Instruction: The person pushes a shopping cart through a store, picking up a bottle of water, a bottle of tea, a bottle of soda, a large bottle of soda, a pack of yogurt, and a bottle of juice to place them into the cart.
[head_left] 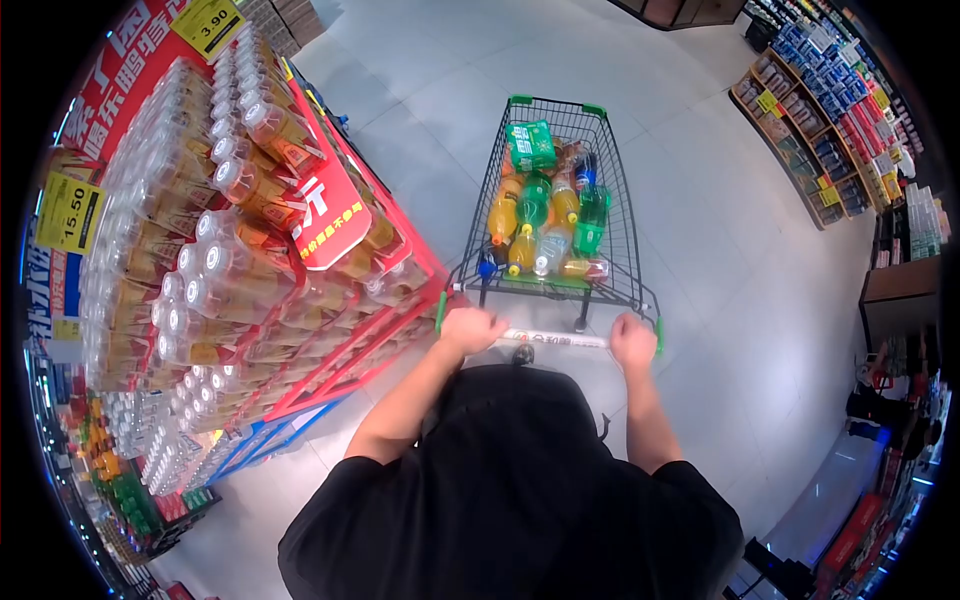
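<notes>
Gripping the cart's smooth handle bar (552, 339), left hand (472, 329) and right hand (632, 341) clench behind the wire-mesh basket (625, 240) of plastic bottles (533, 205).

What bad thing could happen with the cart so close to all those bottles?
The cart rolls right beside the stacked bottle display; its left corner might clip the red shelf edge and shake bottles loose. Both hands, left hand and right hand, grip the handle, so neither could quickly catch a falling bottle.
</notes>
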